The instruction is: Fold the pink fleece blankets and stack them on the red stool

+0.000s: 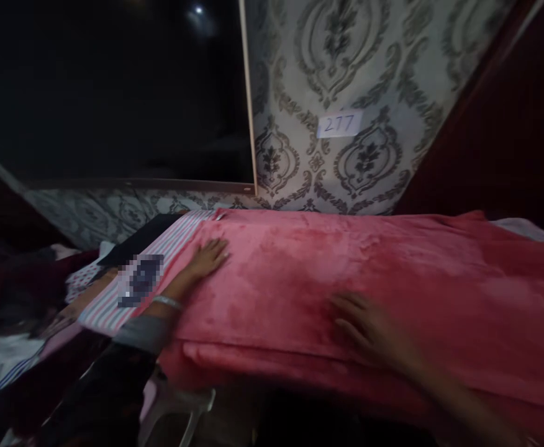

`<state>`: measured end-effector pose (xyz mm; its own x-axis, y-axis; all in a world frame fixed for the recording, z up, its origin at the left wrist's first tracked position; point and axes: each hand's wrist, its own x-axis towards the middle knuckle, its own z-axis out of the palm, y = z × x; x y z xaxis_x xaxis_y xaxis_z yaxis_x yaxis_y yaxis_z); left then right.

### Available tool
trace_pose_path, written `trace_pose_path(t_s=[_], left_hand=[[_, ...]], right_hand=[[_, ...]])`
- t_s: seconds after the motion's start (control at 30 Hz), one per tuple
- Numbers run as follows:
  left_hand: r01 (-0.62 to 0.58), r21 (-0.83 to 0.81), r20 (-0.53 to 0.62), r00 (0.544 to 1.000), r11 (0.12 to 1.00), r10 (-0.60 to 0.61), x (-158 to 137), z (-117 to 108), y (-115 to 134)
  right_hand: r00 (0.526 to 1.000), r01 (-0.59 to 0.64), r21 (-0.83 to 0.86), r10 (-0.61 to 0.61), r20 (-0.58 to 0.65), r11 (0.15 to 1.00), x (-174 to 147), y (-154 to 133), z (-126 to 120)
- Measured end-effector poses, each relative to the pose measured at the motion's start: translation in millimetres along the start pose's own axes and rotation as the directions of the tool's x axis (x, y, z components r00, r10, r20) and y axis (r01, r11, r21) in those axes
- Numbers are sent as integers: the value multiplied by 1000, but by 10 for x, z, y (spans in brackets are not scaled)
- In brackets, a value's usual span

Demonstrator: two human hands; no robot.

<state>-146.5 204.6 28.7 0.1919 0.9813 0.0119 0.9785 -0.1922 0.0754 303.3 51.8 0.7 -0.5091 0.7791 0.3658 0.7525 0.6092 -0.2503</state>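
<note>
My left hand (pixel 208 257) lies open on the blanket (pixel 276 279); my right hand (pixel 358 320), blurred, is spread at its middle. The blanket lies folded, beside the striped cloth (pixel 176 237).

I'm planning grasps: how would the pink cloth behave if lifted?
The pink cloth would probably flop, being soft, folded fabric. Its plush-looking surface is likely not slippery. Its broad spread suggests it may be bulky.

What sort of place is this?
Probably a room in a home: there's patterned wallpaper, a big dark screen, likely a TV, and a plush pink blanket spread out beside other fabrics.
</note>
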Motion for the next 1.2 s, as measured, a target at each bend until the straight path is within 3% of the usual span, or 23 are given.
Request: trace_pose_path(t_s=[0.17, 0.33, 0.47, 0.6, 0.8, 0.97, 1.2], left_hand=[[95, 122, -137, 987, 988, -78, -72, 161, -14], [90, 131, -219, 974, 987, -60, -87, 310, -43], [113, 138, -199, 976, 984, -84, -60, 318, -75], [89, 145, -199, 978, 985, -60, -61, 324, -92], [97, 149, -190, 979, 984, -67, -152, 292, 18], [109, 125, -167, 982, 986, -87, -223, 259, 108], [113, 111, -187, 978, 987, -91, -227, 299, 85]], right_hand=[[961, -148, -199, 189, 203, 969, 574, 563, 33], [881, -351, -288, 419, 221, 891, 977, 1217, 19], [859, -378, -295, 451, 241, 877, 1100, 1566, 48], [856, -397, -332, 476, 202, 855, 1257, 1683, 86], [946, -247, -280, 294, 139, 928, 1761, 1653, 218], [935, -280, -248, 322, 149, 927, 2049, 1726, 343], [890, -408, -278, 447, 92, 869, 2115, 1835, 345]])
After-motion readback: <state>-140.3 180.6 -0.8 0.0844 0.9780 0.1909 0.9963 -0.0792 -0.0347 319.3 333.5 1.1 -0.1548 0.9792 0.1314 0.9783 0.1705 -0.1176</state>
